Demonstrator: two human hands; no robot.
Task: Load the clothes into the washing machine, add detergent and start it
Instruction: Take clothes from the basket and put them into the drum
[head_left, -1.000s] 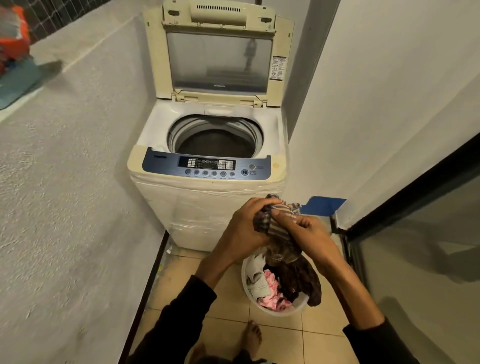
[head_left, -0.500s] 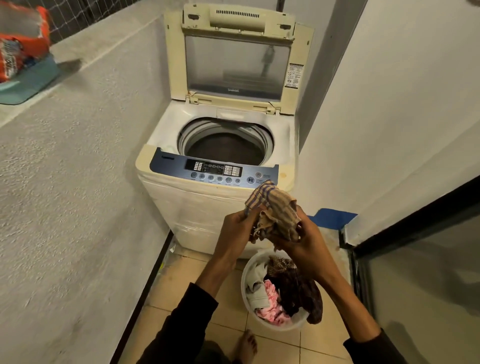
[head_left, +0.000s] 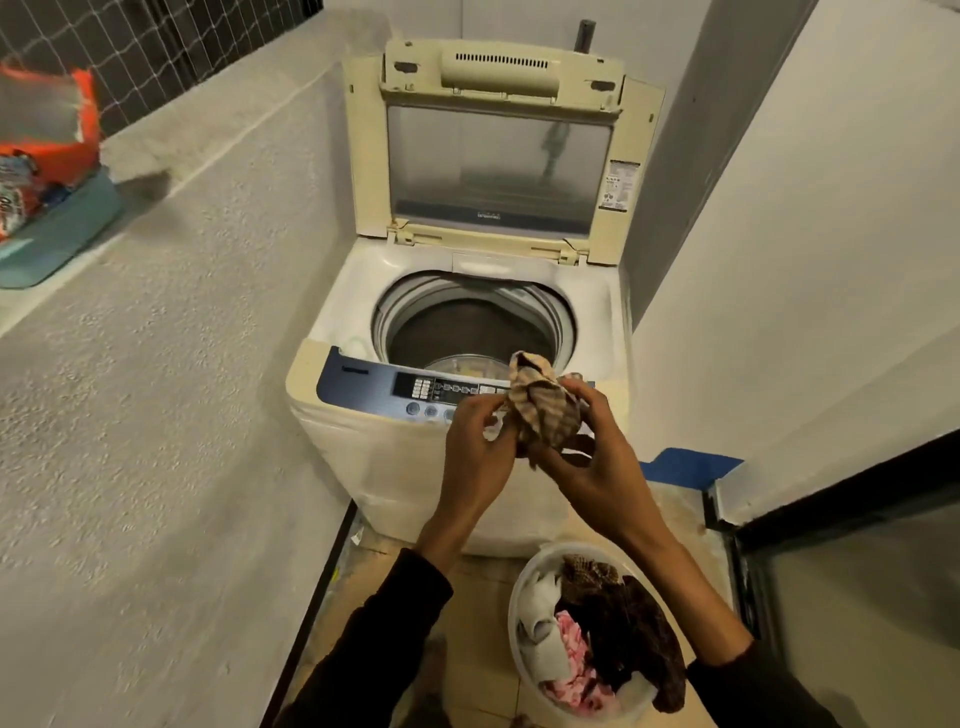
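Both my hands, left (head_left: 480, 452) and right (head_left: 587, 462), are clamped on a bunched checked cloth (head_left: 540, 410) in front of the washer's (head_left: 363, 467) panel. I should carry it over the open drum (head_left: 467, 332) and drop it loose, not balled. More clothes wait in the basket (head_left: 519, 587).

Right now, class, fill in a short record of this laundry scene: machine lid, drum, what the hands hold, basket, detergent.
machine lid: washing machine lid open, upright
drum: drum looks empty
hands: left hand and right hand grip a striped cloth over the control panel
basket: white basket on floor, clothes inside
detergent: orange bag on left ledge
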